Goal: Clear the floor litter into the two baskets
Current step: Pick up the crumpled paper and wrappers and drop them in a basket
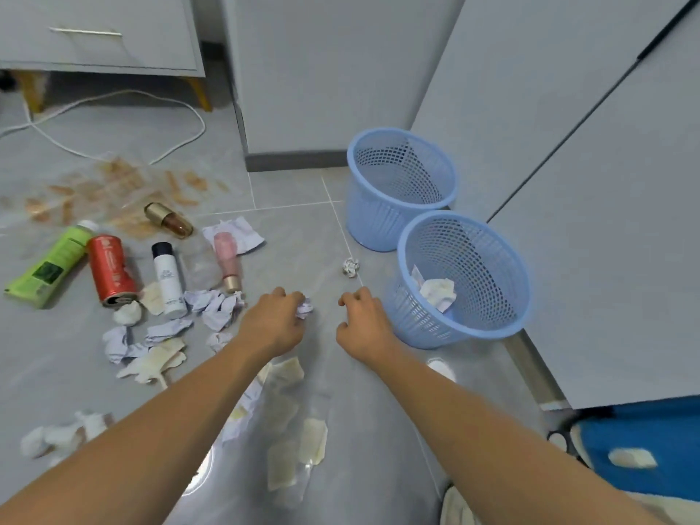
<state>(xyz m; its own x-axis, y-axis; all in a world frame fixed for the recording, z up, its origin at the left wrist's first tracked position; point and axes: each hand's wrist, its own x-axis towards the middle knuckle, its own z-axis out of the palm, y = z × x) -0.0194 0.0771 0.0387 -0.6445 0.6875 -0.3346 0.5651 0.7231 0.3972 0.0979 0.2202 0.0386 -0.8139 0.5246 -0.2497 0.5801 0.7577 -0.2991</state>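
Two light-blue mesh baskets stand at the right: the near basket [469, 327] holds crumpled white paper [437, 293], the far basket [375, 221] looks empty. My left hand [274, 322] is closed on a small crumpled paper ball [305, 307] just above the floor. My right hand [363, 323] hovers beside the near basket, fingers curled, holding nothing. Another paper ball [350, 267] lies between my hands and the baskets. Crumpled papers [212, 306] and torn scraps [151, 363] lie to the left.
Left of the papers lie a red can [111, 272], a green tube [49, 267], a white bottle [168, 278], a pink bottle [227, 259] and a gold-capped bottle [168, 220]. A white cable [113, 96] loops near a drawer unit. Grey cabinets stand behind and right of the baskets.
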